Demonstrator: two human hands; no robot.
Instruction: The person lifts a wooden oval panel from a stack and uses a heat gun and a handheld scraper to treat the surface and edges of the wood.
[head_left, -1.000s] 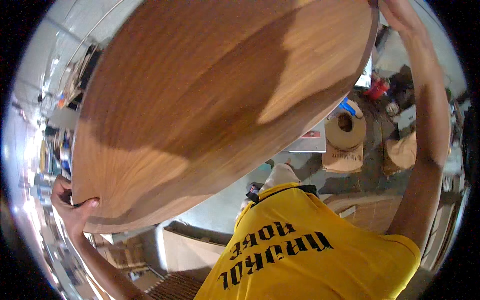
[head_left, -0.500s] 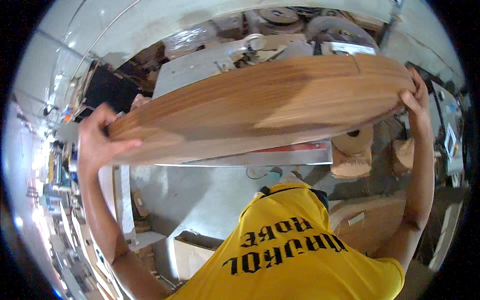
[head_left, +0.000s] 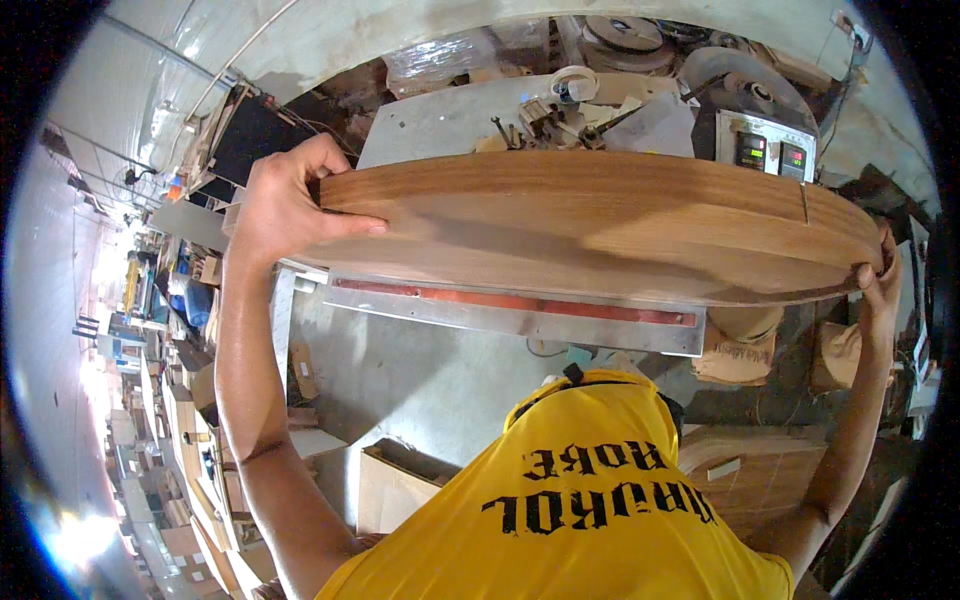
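Note:
A large brown wooden panel [head_left: 560, 225] with a curved outline spans the space in front of me. My left hand [head_left: 295, 200] grips its left end, the thumb stretched along the broad face and the fingers bent round behind the edge. At the opposite end, my right hand [head_left: 880, 270] holds the rounded tip, thumb on the near side, its other fingers partly hidden. Below the panel shows the front of a grey machine table [head_left: 440, 110] with a long red strip [head_left: 540, 305] set in its metal edge. How the panel rests on the table is hidden.
A control box [head_left: 768, 150] with two lit displays stands beyond the panel at right. Tools and scraps [head_left: 560, 120] lie on the table. Paper sacks [head_left: 740, 350] sit on the floor at right; an open cardboard box [head_left: 395, 485] is at lower left.
The panel and both hands have shifted right in the view. Its left end has risen and its right end dropped, so it lies more level. More of the red strip shows.

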